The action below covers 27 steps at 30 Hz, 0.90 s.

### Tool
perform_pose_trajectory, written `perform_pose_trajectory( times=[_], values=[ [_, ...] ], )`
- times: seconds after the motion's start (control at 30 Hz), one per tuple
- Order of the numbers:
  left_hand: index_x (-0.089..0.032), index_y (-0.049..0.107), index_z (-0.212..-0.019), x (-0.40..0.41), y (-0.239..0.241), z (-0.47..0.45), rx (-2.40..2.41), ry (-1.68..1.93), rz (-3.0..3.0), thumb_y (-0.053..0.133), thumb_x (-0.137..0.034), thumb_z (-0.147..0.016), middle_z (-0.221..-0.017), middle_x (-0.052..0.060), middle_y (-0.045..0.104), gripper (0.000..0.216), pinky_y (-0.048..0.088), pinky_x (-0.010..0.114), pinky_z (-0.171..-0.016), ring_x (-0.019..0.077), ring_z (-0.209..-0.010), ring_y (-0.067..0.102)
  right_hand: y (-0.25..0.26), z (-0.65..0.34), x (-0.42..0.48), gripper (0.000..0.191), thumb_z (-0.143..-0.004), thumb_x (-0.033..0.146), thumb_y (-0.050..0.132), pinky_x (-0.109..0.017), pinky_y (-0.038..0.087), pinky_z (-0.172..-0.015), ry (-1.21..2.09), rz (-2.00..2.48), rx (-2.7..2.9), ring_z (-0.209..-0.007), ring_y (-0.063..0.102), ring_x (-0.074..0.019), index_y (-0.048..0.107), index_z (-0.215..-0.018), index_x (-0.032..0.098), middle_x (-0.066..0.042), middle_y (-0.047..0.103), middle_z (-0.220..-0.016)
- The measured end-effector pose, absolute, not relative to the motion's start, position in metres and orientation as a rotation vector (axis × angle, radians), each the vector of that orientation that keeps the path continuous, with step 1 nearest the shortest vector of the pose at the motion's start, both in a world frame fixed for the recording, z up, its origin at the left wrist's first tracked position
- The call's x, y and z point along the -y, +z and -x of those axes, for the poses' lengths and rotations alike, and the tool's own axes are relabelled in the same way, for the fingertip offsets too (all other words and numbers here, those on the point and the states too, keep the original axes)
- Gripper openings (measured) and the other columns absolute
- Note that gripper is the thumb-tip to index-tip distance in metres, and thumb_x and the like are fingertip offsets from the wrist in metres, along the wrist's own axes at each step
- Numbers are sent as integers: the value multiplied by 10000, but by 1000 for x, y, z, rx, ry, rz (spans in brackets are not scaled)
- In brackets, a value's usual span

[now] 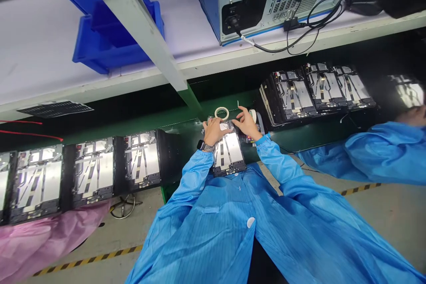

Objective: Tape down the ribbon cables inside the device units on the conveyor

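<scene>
A tablet-like device with its inside exposed (229,151), showing silver battery plates and dark ribbon cables, lies in front of my body at the bench edge. My left hand (213,132) rests on its upper left part, fingers spread and thumb reaching across the top. Over the upper right corner is my right hand (248,125), its fingers bent. A small thin white strip (238,103) stands up at its index fingertip; how it is gripped is hard to see. Just beyond my hands lies a cream tape roll (221,113). Another white roll (253,116) is partly behind my right hand.
Stacks of similar opened devices (294,95) stand to the right, and a row of them (143,159) to the left. A shelf above carries a computer case (246,9) and blue bins (113,49). Blue sleeves (382,151) and a pink sleeve (56,235) belong to neighbours.
</scene>
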<state>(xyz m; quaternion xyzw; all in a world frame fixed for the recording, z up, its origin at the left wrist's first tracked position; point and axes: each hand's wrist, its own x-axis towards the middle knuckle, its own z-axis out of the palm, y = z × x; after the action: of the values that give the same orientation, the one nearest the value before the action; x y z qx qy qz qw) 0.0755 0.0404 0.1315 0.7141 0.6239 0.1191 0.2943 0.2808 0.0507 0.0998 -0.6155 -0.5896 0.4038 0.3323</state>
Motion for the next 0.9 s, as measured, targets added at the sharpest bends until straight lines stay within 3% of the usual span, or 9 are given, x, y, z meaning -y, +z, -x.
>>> perform_pose_trajectory(
  times=[0.13,0.27,0.43,0.57,0.77,0.9],
  values=[
    [-272,648,-1325,-36,129,-28,-1653,714,-1692,655,-428,-982,-1416,92,665,376,407,459,-1156,294,-1350,563,116,-254,-28,760,-878,254,694,-367,510,-903,1017,1371,1830,-864,588,-198,413,-1583,235,-46,667,-1093],
    [-245,674,-1255,-15,118,16,-1778,887,-1403,648,-365,-966,-1340,94,704,314,493,425,-1068,264,-1247,642,113,-222,-16,809,-877,203,707,-425,494,-982,1026,1179,2117,-1043,594,-271,384,-1618,233,-81,666,-1121],
    [-231,668,-1268,16,92,17,-1721,916,-1259,712,-358,-913,-1370,119,675,379,523,440,-1047,272,-1253,648,105,-198,-28,687,-931,86,540,-381,495,-925,1070,1087,2179,-945,591,-235,438,-1595,230,-61,671,-1022],
    [-238,628,-1333,29,74,-2,-1653,949,-1182,763,-376,-875,-1438,134,622,497,515,448,-1074,278,-1308,620,109,-190,-40,679,-946,85,522,-333,483,-862,1093,1044,2200,-861,561,-196,460,-1601,252,-38,654,-986],
    [-255,575,-1357,32,60,-16,-1529,1079,-963,733,-393,-906,-1473,121,619,497,500,431,-1110,257,-1366,595,119,-187,-44,805,-935,73,499,-294,475,-829,1099,1089,2279,-824,546,-174,327,-1683,317,1,623,-928],
    [-246,597,-1299,30,61,-18,-1558,1100,-940,727,-378,-904,-1440,117,641,437,503,417,-1112,250,-1338,617,123,-187,-43,862,-925,92,521,-358,507,-915,1029,1103,2272,-983,583,-226,239,-1713,299,-59,637,-1113]
  ],
)
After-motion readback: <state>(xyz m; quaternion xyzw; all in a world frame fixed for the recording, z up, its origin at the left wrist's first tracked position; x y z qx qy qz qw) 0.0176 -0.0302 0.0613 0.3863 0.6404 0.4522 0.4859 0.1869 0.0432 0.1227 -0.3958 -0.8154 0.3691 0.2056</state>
